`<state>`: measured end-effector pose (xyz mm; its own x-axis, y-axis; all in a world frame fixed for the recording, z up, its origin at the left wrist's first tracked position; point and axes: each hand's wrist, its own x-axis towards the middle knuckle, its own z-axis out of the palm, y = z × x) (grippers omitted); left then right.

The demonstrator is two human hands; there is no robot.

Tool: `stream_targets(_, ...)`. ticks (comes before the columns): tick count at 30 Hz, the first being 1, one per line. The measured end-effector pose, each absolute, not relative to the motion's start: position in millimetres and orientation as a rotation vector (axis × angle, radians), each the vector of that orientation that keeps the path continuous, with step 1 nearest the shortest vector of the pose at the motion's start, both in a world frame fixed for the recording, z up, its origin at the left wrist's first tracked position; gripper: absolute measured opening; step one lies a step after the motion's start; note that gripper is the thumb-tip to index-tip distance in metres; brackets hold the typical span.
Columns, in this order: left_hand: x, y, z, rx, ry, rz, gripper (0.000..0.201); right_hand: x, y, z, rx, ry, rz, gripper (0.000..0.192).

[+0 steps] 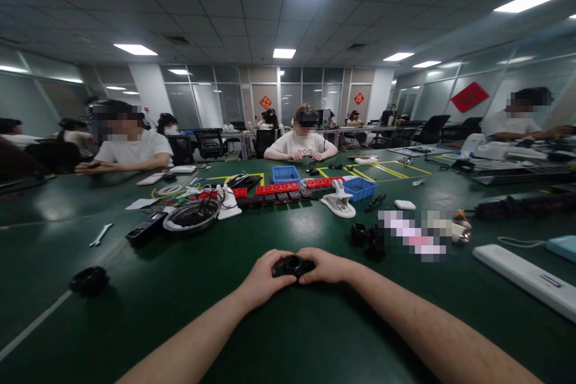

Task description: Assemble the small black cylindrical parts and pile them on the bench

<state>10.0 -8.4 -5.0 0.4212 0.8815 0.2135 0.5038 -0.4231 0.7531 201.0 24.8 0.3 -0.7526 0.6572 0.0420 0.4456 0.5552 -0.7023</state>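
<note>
Black ring: lying alone near the left end of the dark green counter (288,336), the ring (89,281) tilted toward the viewer.
Wrench: a small silver wrench (101,235), flat, beyond the black ring.
Seated person: a person in a white shirt (135,150), on the far left side, forearms on the counter.
Black box: a long dark box (147,228), set aslant just beside the metal bowl.
Metal bowl: a shallow bowl (182,229) with dark contents too jumbled to tell apart.
Left hand: the person's left hand (263,276), grasping the left side of a round black piece (293,264), fingers curled behind, thumb at the front.
Red strips: red strips (276,188) in a row across the middle.
Blue tray: one blue tray (285,182), behind the red strips.
Round black piece: between the two hands, its round opening facing the viewer, above the near part of the counter.
Right hand: the right hand (327,265), grasping the piece's right side, thumb near the left one.
White clamp: a large white clamp (339,199) beside a second blue tray (363,192).
Two black rings: dark rings (359,233), close together, right of the hands.
White case: a small rounded case (405,205).
Long white box: a slim box (524,279), aslant at the right.
</note>
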Motion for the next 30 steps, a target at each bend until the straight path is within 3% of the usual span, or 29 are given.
stream_targets(11,14,-12,-5,2.038,1.240,0.847,0.036,197,23,-1,-0.984,-2.414,1.098,0.028)
stream_targets(23,19,-13,-13,1.994,1.449,0.959,0.030,177,8,-10,-1.424,-2.406,0.377,0.054)
stream_targets(30,11,-9,-3,2.057,1.237,0.817,0.035,195,15,1,-1.041,-2.445,0.865,0.061)
